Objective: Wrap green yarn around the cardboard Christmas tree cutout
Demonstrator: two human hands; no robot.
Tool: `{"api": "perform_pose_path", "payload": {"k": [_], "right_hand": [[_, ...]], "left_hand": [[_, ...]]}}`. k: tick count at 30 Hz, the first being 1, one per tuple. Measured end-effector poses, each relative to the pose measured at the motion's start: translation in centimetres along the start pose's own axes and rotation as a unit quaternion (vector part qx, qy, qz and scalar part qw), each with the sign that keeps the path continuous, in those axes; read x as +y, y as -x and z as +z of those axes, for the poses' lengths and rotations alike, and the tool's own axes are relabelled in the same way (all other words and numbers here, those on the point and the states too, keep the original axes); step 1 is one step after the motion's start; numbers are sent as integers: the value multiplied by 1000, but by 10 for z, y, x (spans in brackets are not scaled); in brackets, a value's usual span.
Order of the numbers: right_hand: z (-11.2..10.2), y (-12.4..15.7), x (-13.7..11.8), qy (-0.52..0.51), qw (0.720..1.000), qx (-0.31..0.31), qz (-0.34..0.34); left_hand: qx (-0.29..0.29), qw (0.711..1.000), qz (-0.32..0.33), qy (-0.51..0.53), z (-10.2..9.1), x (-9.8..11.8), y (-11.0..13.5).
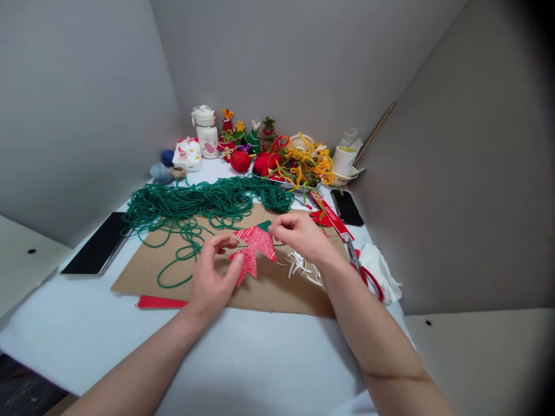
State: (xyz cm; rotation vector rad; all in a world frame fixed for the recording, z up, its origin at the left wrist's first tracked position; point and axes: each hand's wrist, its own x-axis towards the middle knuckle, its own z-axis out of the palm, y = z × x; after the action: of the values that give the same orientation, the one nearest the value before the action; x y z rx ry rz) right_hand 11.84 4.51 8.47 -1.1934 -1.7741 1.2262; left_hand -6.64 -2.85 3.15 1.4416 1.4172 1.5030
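Note:
A red paper star [249, 248] with pale print is held up over the cardboard sheet [277, 294]. Green yarn covers its upper tip [263, 226]. My left hand [215, 271] holds the star's left side, its thumb on the near face and fingers curled around. At the wrapped tip, my right hand [299, 234] is closed in a pinch on the green yarn; the exact grip is partly hidden by the fingers. Loose green yarn [195, 199] lies in a big tangle behind, with loops trailing onto the cardboard. White paper strips [303, 268] lie below my right hand.
Red-handled scissors [364, 271] and a white tissue [379, 271] are at the right, near a phone [347, 208] and a red strip [332, 215]. A tablet [97, 242] lies left. A bottle [206, 132], red yarn balls [240, 161] and a cup [344, 160] stand behind.

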Motion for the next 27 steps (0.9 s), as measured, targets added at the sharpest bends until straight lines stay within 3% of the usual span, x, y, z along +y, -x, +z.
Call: {"api": "perform_pose_path", "payload": {"k": [2,5,6,9,12,15,21,27], "right_hand": [[-8,-1,1,-41,999,-24,1],[-12,-2,2,-100,993,-65,4],[-11,-2,3,-114,990,-80,7],[-5,-1,3,-129,985,-117,18],[0,0,2,-126,983,-134,24],[3,1,1,-119,983,-135,23],[3,2,-2,-100,985,-144,10],[-7,4,-8,-22,983,-183,-17]], "left_hand": [[-29,979,-116,166,-4,1,-7],[-182,855,-307,377,-11,0,-14],[-218,816,-337,417,-13,-1,-14],[-337,716,-370,486,-16,-6,-10],[-394,662,-361,525,-15,-12,-5],[-402,648,-357,539,-15,-18,-3],[-371,697,-338,512,-14,-20,-3],[-325,724,-331,510,-17,-16,-7]]}}
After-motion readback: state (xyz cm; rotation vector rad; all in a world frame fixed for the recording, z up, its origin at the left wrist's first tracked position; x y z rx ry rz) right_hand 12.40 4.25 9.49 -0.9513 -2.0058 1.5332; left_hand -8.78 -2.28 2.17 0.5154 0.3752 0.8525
